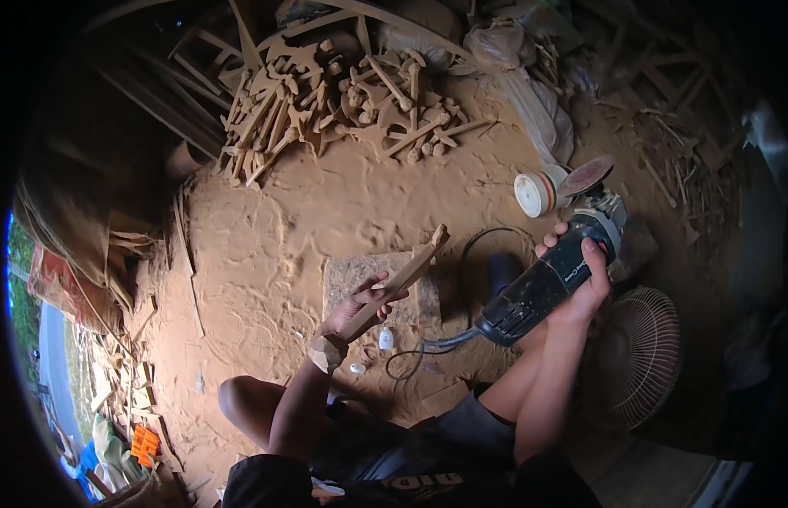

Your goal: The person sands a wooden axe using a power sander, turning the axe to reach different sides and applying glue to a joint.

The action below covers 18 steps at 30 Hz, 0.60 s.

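My left hand (366,303) is closed round a carved wooden piece (411,269), long and slim. It has a faceted knob at its near end and a narrower shaped tip at its far end, and it slants up to the right over a flat stone slab (341,273). In my right hand (587,284) is a dark angle grinder (529,296), gripped round its body. Its round reddish-brown disc (587,175) points away from me, apart from the wood. Whether the disc is spinning I cannot tell. The cable (451,340) runs from the grinder's near end.
A big heap of similar wooden pieces (279,114) lies at the far side on dusty ground. Beside the disc rests a white tub (533,195). A round fan (638,360) stands at right. Near my legs are a small white bottle (385,339) and a white cap (357,368).
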Motion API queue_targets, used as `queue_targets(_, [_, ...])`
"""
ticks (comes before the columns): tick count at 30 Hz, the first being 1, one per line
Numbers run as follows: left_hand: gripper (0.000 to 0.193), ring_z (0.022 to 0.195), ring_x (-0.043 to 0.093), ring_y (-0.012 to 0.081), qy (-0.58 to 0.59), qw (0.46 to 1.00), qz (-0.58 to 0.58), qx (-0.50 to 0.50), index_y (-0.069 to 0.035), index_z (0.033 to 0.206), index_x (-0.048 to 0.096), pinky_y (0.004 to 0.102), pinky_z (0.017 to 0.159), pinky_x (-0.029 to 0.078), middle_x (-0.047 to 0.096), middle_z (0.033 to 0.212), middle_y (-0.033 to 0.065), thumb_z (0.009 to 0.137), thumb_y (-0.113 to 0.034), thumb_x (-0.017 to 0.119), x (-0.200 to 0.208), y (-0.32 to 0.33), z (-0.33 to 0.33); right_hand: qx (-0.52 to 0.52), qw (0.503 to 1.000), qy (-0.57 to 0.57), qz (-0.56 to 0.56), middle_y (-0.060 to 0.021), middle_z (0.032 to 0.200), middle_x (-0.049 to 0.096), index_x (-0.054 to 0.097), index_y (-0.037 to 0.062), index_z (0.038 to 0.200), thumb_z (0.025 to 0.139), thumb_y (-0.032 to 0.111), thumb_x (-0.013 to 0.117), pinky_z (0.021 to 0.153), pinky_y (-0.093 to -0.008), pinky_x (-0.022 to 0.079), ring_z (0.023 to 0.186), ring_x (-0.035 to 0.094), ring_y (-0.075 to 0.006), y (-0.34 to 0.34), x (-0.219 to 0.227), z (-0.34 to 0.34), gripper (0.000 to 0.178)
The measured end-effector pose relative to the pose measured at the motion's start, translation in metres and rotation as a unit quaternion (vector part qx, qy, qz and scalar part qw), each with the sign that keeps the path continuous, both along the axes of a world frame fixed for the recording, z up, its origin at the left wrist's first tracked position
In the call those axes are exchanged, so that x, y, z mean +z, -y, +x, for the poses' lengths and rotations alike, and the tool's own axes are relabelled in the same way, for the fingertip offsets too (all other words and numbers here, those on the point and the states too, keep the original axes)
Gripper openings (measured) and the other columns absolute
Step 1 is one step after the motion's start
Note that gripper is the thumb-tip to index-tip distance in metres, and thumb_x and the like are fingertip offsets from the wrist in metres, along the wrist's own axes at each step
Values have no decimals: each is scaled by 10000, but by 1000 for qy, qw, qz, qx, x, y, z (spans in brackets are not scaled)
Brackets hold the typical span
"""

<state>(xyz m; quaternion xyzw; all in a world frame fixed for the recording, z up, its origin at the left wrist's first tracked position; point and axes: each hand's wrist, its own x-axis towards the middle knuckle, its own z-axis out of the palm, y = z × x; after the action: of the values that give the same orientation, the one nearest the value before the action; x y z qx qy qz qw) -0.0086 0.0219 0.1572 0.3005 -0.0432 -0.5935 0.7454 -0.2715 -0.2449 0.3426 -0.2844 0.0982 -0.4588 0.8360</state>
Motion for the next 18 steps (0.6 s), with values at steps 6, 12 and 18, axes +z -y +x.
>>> queue_targets(6, [686,758,660,137,204,964,104,-137,81,1502,451,265,718,553,678,1310,212,890,-154,653,21,2,-16,2,1000,1,4,-161,1155,601,514,-34,1280,949,244,669,912,-410,486,999,574,-271,-1,0,0,460])
queue_targets(12, [617,804,665,127,233,957,121,-124,59,1447,527,277,762,564,717,1252,148,918,-191,722,45,8,-28,29,999,5,18,-167,1145,604,508,-33,1298,942,241,673,899,-413,492,992,580,-275,0,3,-4,479])
queue_targets(18, [643,837,658,112,223,965,53,-125,61,1482,505,263,793,556,704,1280,115,950,-208,746,41,1,-27,4,1000,13,18,-166,1142,606,509,-22,1307,940,243,673,885,-410,497,990,581,-272,4,-3,-4,481])
